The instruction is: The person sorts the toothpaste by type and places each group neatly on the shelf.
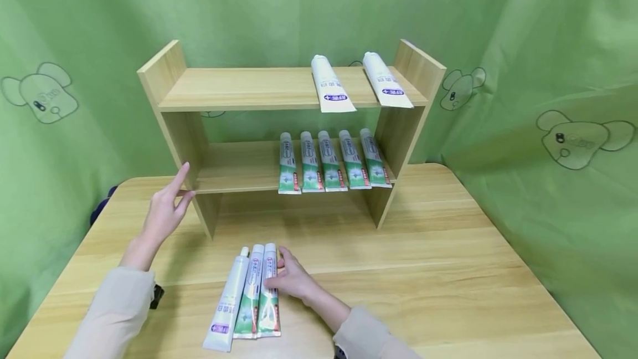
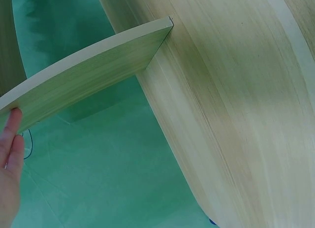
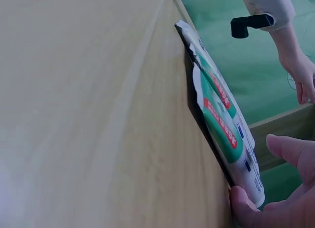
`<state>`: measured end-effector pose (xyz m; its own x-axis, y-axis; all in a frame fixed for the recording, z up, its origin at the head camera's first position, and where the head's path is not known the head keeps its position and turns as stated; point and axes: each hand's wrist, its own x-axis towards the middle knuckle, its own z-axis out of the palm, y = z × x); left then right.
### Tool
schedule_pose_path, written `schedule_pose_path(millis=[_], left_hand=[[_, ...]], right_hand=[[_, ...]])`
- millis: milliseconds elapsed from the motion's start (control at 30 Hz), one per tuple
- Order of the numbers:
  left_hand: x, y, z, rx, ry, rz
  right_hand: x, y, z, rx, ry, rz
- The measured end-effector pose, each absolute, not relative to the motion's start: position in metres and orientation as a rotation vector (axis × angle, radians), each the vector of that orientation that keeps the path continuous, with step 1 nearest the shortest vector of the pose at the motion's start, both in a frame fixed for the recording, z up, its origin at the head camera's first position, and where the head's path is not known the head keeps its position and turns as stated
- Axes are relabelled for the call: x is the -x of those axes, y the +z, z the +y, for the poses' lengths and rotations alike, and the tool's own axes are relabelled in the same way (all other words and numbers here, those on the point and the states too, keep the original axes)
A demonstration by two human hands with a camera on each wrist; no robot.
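Observation:
Three toothpaste tubes lie side by side on the table: a white tube (image 1: 226, 303) at left, a green-and-white tube (image 1: 250, 292) in the middle and another green-and-white tube (image 1: 269, 303) at right. My right hand (image 1: 296, 281) is at the rightmost tube. One fingertip touches its side near the cap, while the thumb hovers above it, apart, in the right wrist view. At the left end of the wooden rack (image 1: 239, 183), my left hand (image 1: 164, 209) has its index finger and thumb stretched out. Its fingertips touch the board's edge in the left wrist view.
Several green-and-white tubes (image 1: 327, 162) stand in a row on the rack's middle board, toward the right. Two white tubes (image 1: 331, 85) lie on the top board, their flat ends jutting past the front edge. Green curtain (image 1: 548, 71) surrounds the wooden table (image 1: 438, 270).

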<state>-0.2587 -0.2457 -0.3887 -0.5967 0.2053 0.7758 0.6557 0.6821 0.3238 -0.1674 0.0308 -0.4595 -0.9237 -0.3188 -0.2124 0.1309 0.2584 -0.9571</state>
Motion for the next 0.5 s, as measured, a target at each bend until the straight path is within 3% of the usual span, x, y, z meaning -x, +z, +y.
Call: schedule_pose_path(millis=[233, 500], left_hand=[[0.257, -0.387, -0.246, 0.638, -0.795, -2.172], [0.256, -0.388, -0.245, 0.646, -0.796, -2.176]], right_hand=[[0.165, -0.460, 0.018, 0.269, -1.405, 2.511], [0.160, -0.462, 0.009, 0.196, -1.252, 2.628]])
